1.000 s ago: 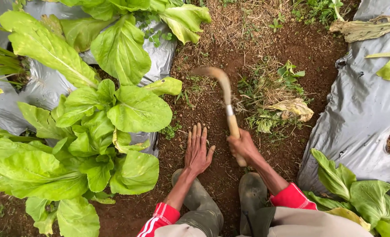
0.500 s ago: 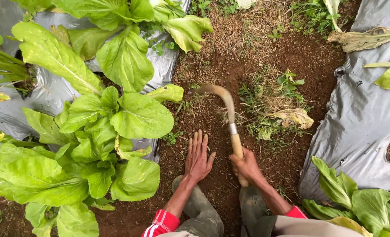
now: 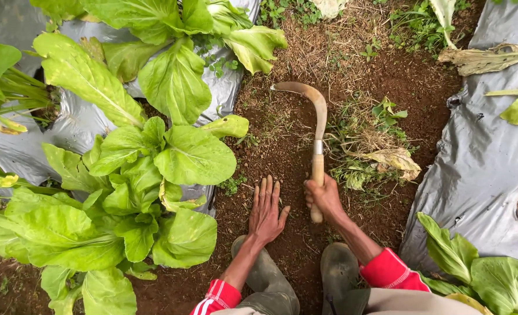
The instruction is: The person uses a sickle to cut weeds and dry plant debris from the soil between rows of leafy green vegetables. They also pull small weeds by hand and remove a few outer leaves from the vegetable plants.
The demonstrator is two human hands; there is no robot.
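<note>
My right hand (image 3: 324, 197) grips the wooden handle of a sickle (image 3: 312, 116), whose curved rusty blade points away from me and hooks to the left over the bare soil. My left hand (image 3: 267, 211) lies flat on the dark soil with fingers spread, just left of the sickle handle. Both sleeves are red. My two dark rubber boots (image 3: 264, 274) stand on the soil beneath my arms.
Large green leafy plants (image 3: 171, 157) grow from silver plastic mulch (image 3: 19, 146) on the left. Another mulch sheet (image 3: 486, 169) covers the right bed, with leafy plants (image 3: 480, 274) at its near corner. A clump of cut weeds and dry grass (image 3: 375, 151) lies right of the blade.
The sickle blade has swung a little toward the left and lies lower on the soil. My left hand has stayed flat on the ground. The view has shifted slightly downward.
</note>
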